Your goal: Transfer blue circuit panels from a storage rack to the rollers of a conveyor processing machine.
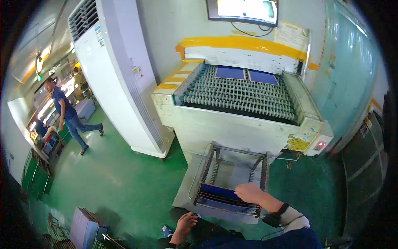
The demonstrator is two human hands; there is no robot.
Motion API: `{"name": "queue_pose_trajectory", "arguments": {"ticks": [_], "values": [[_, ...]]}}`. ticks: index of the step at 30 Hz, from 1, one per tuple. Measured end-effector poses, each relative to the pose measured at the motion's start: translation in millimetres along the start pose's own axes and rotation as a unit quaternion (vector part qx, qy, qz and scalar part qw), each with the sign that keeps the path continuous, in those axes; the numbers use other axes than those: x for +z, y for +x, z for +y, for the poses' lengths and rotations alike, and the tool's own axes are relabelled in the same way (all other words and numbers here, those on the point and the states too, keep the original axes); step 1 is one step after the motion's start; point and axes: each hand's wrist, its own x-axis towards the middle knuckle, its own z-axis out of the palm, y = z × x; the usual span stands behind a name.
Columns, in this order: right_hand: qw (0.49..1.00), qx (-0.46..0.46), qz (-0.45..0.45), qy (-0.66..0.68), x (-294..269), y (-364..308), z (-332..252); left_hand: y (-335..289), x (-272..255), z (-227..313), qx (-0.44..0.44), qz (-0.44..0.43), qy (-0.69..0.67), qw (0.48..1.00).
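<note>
A metal slotted rack (206,168) stands low in front of me, with several thin boards upright in its near end. My right hand (250,193) is closed at the upper edge of a blue board (219,191) in that rack. My left hand (186,223) is near my lap, left of the rack, its fingers curled; what lies in them, if anything, I cannot make out. Beyond the rack, two flat blue panels (230,73) lie at the far end of a roller conveyor (236,93).
A tall white air conditioner (120,83) stands left of the conveyor. A person (64,106) walks on the green floor at the far left. More stacked boards (85,226) sit at lower left. A screen (244,10) hangs above the conveyor. Translucent sheeting (346,79) hangs at right.
</note>
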Motion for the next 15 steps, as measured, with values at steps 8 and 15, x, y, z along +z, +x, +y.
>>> {"name": "queue_pose_trajectory", "arguments": {"ticks": [8,15], "values": [[0.953,-0.068,0.246,0.163,-140,8,12,17,-43,-19,0.071,-0.09,0.014,0.993],[0.64,0.067,0.387,0.66,-182,92,100,5,-12,-10,0.011,0.018,-0.045,0.999]]}}
